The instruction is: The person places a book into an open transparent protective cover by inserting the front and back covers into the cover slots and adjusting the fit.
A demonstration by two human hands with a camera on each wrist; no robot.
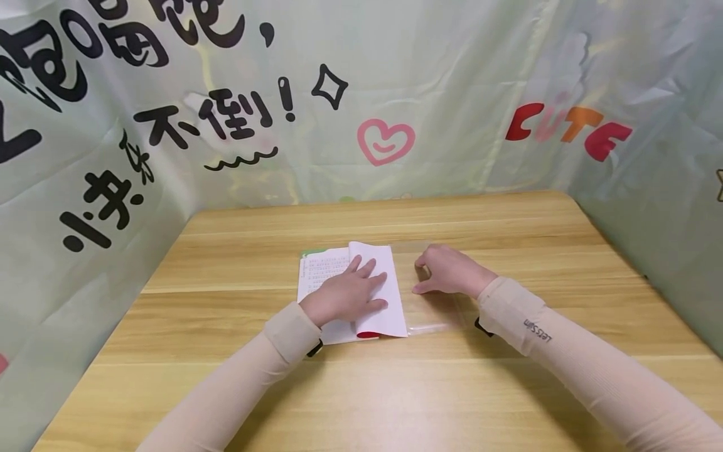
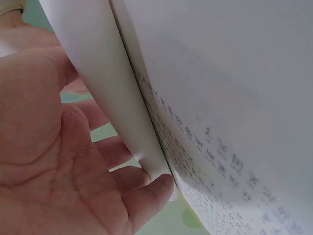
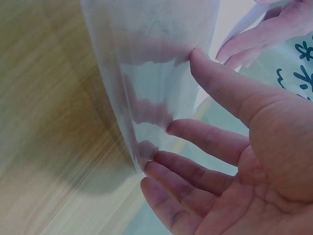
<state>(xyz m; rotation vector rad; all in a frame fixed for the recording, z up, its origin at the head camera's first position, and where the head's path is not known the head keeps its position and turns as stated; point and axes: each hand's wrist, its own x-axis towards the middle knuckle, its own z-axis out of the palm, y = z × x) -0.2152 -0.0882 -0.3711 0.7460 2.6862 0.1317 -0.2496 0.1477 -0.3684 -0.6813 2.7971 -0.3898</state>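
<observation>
A thin booklet lies on the table in the head view, its printed page (image 1: 324,267) showing at the left. A white sheet (image 1: 390,314) with a red patch at its lower edge is folded over the booklet's right part. My left hand (image 1: 353,294) rests on this white sheet with its fingers spread; in the left wrist view the sheet (image 2: 93,63) bows up along the fingers. To the right lies a clear plastic sheet (image 1: 423,317), like a book cover. My right hand (image 1: 452,270) touches it, and in the right wrist view its fingertips meet the clear plastic (image 3: 151,83).
The wooden table (image 1: 361,389) has its far edge close to a printed fabric backdrop (image 1: 452,94). More fabric (image 1: 649,207) hangs along the right side of the table, and also along the left.
</observation>
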